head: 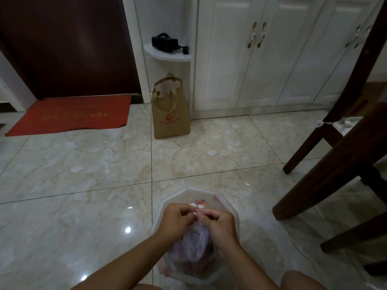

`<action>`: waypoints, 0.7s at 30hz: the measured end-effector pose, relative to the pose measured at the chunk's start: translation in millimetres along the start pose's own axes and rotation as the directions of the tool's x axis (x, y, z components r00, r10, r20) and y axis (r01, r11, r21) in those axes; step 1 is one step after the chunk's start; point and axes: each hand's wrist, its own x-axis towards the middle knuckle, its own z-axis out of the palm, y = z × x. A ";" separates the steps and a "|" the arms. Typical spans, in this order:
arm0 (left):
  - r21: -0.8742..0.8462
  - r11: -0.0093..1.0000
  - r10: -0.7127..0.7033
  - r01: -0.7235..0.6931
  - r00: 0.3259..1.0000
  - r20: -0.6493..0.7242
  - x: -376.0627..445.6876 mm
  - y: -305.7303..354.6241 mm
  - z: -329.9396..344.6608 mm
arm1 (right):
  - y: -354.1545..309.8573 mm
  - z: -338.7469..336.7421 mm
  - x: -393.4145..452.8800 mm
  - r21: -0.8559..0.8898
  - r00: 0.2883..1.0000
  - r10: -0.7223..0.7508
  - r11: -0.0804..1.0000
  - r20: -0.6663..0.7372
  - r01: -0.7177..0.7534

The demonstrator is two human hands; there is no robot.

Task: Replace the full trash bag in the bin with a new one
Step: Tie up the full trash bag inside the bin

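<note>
A pale translucent bin (184, 194) with an angular rim stands on the tiled floor at the bottom centre. Inside it sits a thin clear trash bag (193, 242) holding pinkish and purplish waste. My left hand (178, 219) and my right hand (219, 225) meet just above the bin. Both pinch gathered plastic at the top of the bag between curled fingers and thumbs. The lower part of the bin is hidden behind my forearms.
A brown paper carrier bag (170, 110) stands by the white cabinet (240, 59). A red doormat (69, 116) lies before the dark door (67, 42). Dark wooden chair legs (326, 164) crowd the right side. A black object (165, 42) rests on the corner shelf.
</note>
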 end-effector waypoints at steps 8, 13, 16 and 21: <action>-0.522 0.792 -0.343 0.317 0.938 0.049 -4.5 18.5 -4.7 | 3.1 4.3 -1.2 -0.020 1.000 0.003 1.000 -0.021 -0.003; -0.546 0.784 -0.367 0.296 0.930 -0.022 -0.5 19.7 -3.9 | -2.2 6.0 -6.5 0.003 0.997 0.027 1.000 -0.067 -0.027; -0.521 0.811 -0.356 0.266 0.931 -0.079 -0.7 22.2 -3.7 | -5.2 11.4 -10.5 0.008 0.992 0.012 1.000 -0.125 -0.011; -0.434 0.871 -0.323 0.230 0.934 -0.152 2.6 17.6 -2.0 | 1.0 16.9 -13.1 -0.110 0.965 -0.105 0.991 -0.240 0.081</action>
